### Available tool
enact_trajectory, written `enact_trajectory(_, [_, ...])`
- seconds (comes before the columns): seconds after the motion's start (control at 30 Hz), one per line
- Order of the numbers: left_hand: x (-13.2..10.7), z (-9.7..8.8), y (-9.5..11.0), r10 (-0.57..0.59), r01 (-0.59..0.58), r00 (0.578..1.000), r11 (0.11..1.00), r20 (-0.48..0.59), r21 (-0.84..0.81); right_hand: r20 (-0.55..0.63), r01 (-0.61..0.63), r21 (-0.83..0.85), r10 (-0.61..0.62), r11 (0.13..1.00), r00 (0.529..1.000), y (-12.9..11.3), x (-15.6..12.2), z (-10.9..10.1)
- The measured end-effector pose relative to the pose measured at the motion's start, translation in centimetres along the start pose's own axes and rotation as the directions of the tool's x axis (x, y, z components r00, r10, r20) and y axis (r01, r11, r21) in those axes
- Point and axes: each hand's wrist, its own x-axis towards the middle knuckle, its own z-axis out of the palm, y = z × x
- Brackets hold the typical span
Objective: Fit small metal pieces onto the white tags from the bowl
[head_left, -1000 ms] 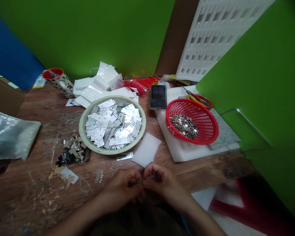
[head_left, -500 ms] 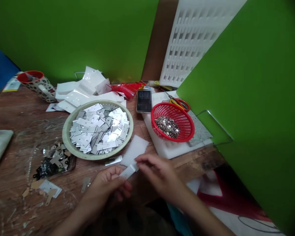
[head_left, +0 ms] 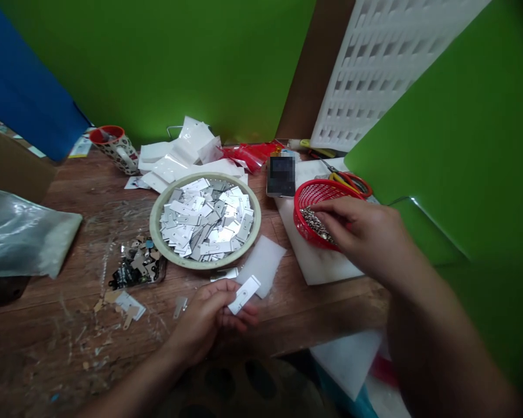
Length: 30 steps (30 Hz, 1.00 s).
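My left hand (head_left: 220, 307) pinches a flat silver metal plate (head_left: 244, 295) with a small hole, held tilted above the table's front. Over the red mesh basket (head_left: 303, 194) is my right hand (head_left: 361, 232), thumb and forefinger drawn together in a pinch at the small shiny metal pieces (head_left: 316, 223) inside. Whether a piece is between those fingertips I cannot make out. A pale round basin (head_left: 157, 249) heaped with similar silver plates (head_left: 207, 220) stands beyond my left hand. Beside that hand lies a translucent white sheet (head_left: 268, 261).
A patterned mug (head_left: 119, 151) stands back left, near crumpled white paper (head_left: 178, 157). A phone (head_left: 281, 176) and orange-handled scissors (head_left: 357, 183) lie behind the basket. Dark and tan small parts (head_left: 139, 261) fill a clear bag at left. Green panels (head_left: 178, 64) wall the back and right.
My right hand has left the plate and moved right and up into the red basket. My left hand keeps hold of the plate. The whole view has shifted.
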Motion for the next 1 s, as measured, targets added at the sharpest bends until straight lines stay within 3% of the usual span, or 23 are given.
enact_trajectory(0.2, [0.0,-0.3,-0.2,0.016,-0.016,1.0,1.0,0.011,0.001,-0.048,0.122,0.218,-0.115,0.968,0.992,-5.2,-1.4,0.2])
enact_trajectory(0.53, [-0.7,-0.9,-0.6,0.065,-0.063,0.997,0.997,0.041,-0.032,0.081,0.165,0.425,-0.219,0.89,0.972,-8.1,-2.7,3.5])
enact_trajectory(0.73, [-0.9,-1.5,-0.7,0.09,-0.089,0.995,0.995,0.043,-0.04,0.19,0.095,0.458,-0.202,0.884,0.961,-9.5,-1.0,6.0])
enact_trajectory(0.87, [-1.1,-2.3,-1.0,0.103,-0.103,0.995,0.994,0.001,-0.027,0.28,0.15,0.436,-0.292,0.888,0.915,-11.9,1.4,8.0])
enact_trajectory(1.0, [-1.9,-3.4,-1.8,0.109,-0.1,0.982,0.993,-0.152,0.064,0.228,0.435,0.357,-0.529,0.826,0.817,-17.1,3.0,10.6])
